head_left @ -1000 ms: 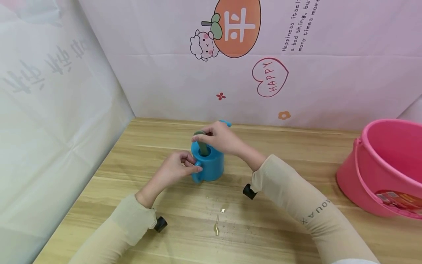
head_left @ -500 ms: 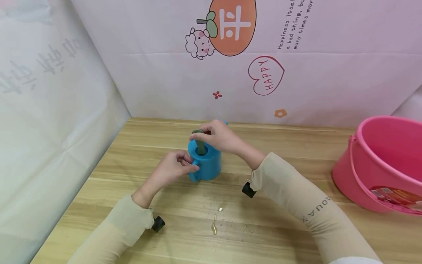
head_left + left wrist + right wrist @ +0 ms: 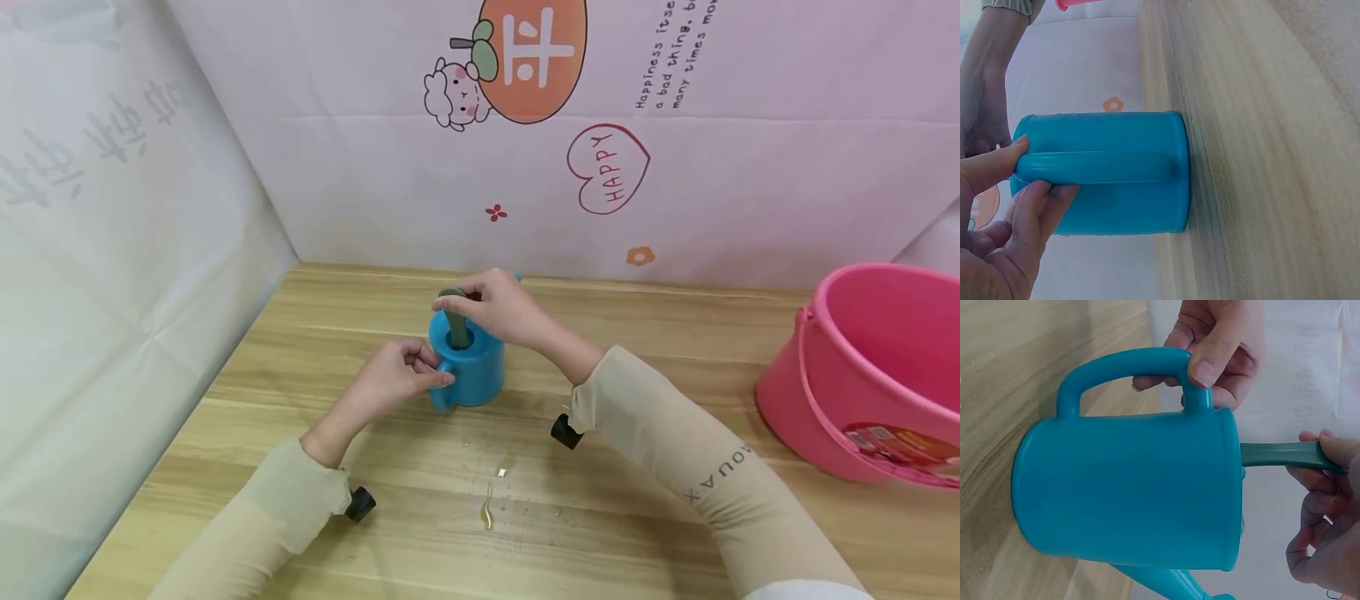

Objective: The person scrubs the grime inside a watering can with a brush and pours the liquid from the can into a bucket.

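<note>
A blue watering can (image 3: 480, 375) stands upright on the wooden table, its spout (image 3: 1163, 581) pointing away from me. My left hand (image 3: 393, 379) pinches the upper end of the can's handle (image 3: 1097, 167) between thumb and fingers. From the round opening in the can's top rises a green handle (image 3: 1279, 454), slightly tilted. Thumb and fingers of my right hand (image 3: 498, 308) pinch its upper end. Whatever the green handle belongs to is hidden inside the can, so its kind cannot be told.
A pink bucket (image 3: 795, 400) with a lowered carrying handle stands at the right. Small wet puddles (image 3: 488, 508) lie on the table (image 3: 637, 517) in front of the can. Printed white cloth (image 3: 360, 183) hangs behind, and another white sheet (image 3: 150, 275) borders the left.
The head view has shifted slightly. Both hands keep the same hold, on the watering can's handle and on the green handle; little else differs.
</note>
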Demonstrator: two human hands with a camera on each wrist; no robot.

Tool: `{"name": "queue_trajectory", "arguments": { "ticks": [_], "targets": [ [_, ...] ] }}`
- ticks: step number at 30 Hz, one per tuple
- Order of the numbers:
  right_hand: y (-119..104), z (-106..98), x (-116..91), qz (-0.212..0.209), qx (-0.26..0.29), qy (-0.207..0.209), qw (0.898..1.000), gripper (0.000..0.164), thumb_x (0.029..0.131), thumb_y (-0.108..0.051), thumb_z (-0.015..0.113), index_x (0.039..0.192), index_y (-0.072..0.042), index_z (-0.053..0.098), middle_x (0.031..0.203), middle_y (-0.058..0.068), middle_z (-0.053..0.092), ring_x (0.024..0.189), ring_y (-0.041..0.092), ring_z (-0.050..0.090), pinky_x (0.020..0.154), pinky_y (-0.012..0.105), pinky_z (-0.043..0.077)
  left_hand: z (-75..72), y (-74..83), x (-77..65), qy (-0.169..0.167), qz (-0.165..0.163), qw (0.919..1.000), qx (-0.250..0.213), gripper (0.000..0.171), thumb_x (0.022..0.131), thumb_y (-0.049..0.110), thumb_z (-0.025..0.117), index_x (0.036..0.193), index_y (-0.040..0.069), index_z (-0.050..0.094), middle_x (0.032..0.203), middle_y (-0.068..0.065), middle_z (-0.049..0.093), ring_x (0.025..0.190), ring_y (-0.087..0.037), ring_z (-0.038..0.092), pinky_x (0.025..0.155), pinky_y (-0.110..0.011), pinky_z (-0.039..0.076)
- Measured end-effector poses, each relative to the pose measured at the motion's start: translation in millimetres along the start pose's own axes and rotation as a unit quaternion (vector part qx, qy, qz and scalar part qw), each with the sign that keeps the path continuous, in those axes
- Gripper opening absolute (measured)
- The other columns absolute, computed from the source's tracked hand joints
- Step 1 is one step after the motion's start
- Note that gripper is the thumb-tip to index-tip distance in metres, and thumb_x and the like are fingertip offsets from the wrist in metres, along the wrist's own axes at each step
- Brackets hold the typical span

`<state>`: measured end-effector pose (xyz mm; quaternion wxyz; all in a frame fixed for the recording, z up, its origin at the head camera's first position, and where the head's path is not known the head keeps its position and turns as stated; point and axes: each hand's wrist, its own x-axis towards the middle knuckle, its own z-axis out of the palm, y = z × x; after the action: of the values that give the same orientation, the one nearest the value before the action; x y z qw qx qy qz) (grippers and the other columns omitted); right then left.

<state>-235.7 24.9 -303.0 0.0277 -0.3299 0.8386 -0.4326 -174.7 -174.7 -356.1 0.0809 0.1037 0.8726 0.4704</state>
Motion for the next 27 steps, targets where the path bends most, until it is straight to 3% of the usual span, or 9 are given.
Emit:
{"name": "queue_trajectory", "arguments": {
  "ticks": [6, 8, 11, 13, 15, 18, 21, 27],
  "targets": [
    [3.1, 2.6, 2.6, -0.002, -0.013, -0.036, 0.999, 0.047, 0.102, -0.023, 0.068, 0.062, -0.014, 0.045, 0.057, -0.003, 0.027, 0.053, 0.014, 0.030, 0.055, 0.027, 0.025, -0.3, -1.0, 0.5, 0.000, -0.003, 1.0000, 0.001, 0.019, 0.091, 0.016, 0.080, 0.090, 0.003, 0.066, 0.078, -0.005, 0.064, 0.072, -0.020, 0.057, 0.062, -0.032, 0.046],
    [2.1, 1.2, 2.6, -0.003, -0.008, -0.033, 0.999, 0.046, 0.102, -0.022, 0.067, 0.062, -0.010, 0.047, 0.056, -0.003, 0.027, 0.052, 0.015, 0.029, 0.055, 0.027, 0.024, -0.2, -0.8, 0.2, 0.000, -0.005, 1.0000, -0.002, 0.020, 0.091, 0.017, 0.081, 0.091, 0.003, 0.066, 0.078, -0.006, 0.064, 0.073, -0.020, 0.058, 0.062, -0.032, 0.047],
    [-1.8, -2.8, 3.0, -0.001, -0.001, -0.015, 1.000, 0.034, 0.101, -0.021, 0.068, 0.072, -0.005, 0.065, 0.056, -0.002, 0.028, 0.052, 0.016, 0.030, 0.054, 0.028, 0.024, -0.2, -1.4, 0.7, 0.002, -0.009, 1.0000, -0.004, 0.020, 0.090, 0.017, 0.081, 0.090, 0.003, 0.067, 0.078, -0.006, 0.064, 0.073, -0.020, 0.059, 0.063, -0.032, 0.048],
    [-2.8, -3.5, 3.7, -0.001, 0.002, -0.012, 1.000, 0.033, 0.102, -0.021, 0.068, 0.074, -0.003, 0.066, 0.056, -0.002, 0.028, 0.051, 0.016, 0.030, 0.054, 0.028, 0.024, -0.3, -1.2, 0.4, 0.003, -0.007, 1.0000, -0.004, 0.020, 0.090, 0.017, 0.081, 0.090, 0.004, 0.067, 0.079, -0.006, 0.064, 0.073, -0.020, 0.058, 0.062, -0.032, 0.047],
    [-1.4, -1.7, 4.1, 0.001, -0.001, -0.020, 1.000, 0.035, 0.102, -0.023, 0.068, 0.071, -0.008, 0.063, 0.056, -0.003, 0.028, 0.052, 0.015, 0.030, 0.054, 0.028, 0.024, -0.2, -1.7, 0.2, 0.004, -0.008, 1.0000, -0.002, 0.019, 0.091, 0.016, 0.081, 0.090, 0.004, 0.066, 0.079, -0.006, 0.064, 0.073, -0.021, 0.057, 0.063, -0.033, 0.047],
    [2.6, 2.8, 4.2, -0.002, -0.006, -0.040, 0.999, 0.047, 0.102, -0.023, 0.067, 0.062, -0.013, 0.044, 0.056, -0.004, 0.026, 0.051, 0.014, 0.029, 0.054, 0.027, 0.024, -0.1, -1.8, -0.4, 0.001, -0.006, 1.0000, -0.001, 0.019, 0.091, 0.016, 0.080, 0.091, 0.004, 0.066, 0.080, -0.006, 0.064, 0.073, -0.021, 0.057, 0.063, -0.033, 0.046],
    [4.6, 3.1, 2.7, -0.006, -0.006, -0.036, 0.999, 0.049, 0.102, -0.022, 0.067, 0.060, -0.016, 0.042, 0.055, -0.004, 0.026, 0.050, 0.014, 0.027, 0.054, 0.027, 0.023, 0.3, -1.8, 0.4, -0.002, -0.007, 1.0000, -0.005, 0.019, 0.091, 0.016, 0.080, 0.091, 0.003, 0.066, 0.079, -0.006, 0.065, 0.073, -0.021, 0.058, 0.064, -0.033, 0.047],
    [-0.4, -4.5, 2.7, -0.005, -0.002, -0.018, 1.000, 0.039, 0.102, -0.022, 0.068, 0.067, -0.007, 0.057, 0.056, -0.003, 0.026, 0.051, 0.015, 0.029, 0.054, 0.028, 0.024, 0.4, -2.3, 1.5, 0.001, -0.009, 0.9999, -0.008, 0.019, 0.091, 0.016, 0.080, 0.091, 0.003, 0.067, 0.079, -0.006, 0.065, 0.073, -0.021, 0.058, 0.064, -0.033, 0.047]
  ]
}}
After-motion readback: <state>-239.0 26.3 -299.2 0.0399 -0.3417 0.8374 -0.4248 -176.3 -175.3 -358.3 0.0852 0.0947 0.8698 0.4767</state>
